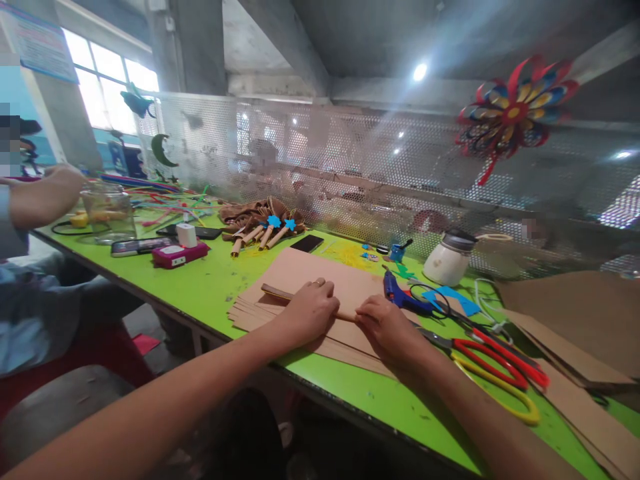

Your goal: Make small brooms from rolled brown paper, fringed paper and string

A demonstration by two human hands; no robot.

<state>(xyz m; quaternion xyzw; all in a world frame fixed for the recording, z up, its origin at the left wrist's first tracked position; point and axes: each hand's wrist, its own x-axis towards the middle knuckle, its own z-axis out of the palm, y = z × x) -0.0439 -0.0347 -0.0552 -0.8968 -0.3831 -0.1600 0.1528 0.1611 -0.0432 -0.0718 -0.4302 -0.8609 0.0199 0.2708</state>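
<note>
A narrow strip of brown paper point(275, 292), which looks rolled or folded, lies across a stack of brown paper sheets point(300, 267). My left hand point(314, 308) is closed over the middle of this strip, with a ring on one finger. At its right end, the fingers of my right hand point(387, 327) pinch the same strip. Just beyond my right hand rests a blue glue gun point(400, 292). Scissors with red and yellow handles point(493, 357) lie beside my right forearm.
On the green table point(220, 280) are a purple power socket point(180, 255), a phone point(307, 244), brown paper flowers point(265, 223), a white jar point(449, 260) and a glass jar point(107, 213). A perforated screen point(340, 167) stands behind. Another person's arm point(45, 197) reaches in at left.
</note>
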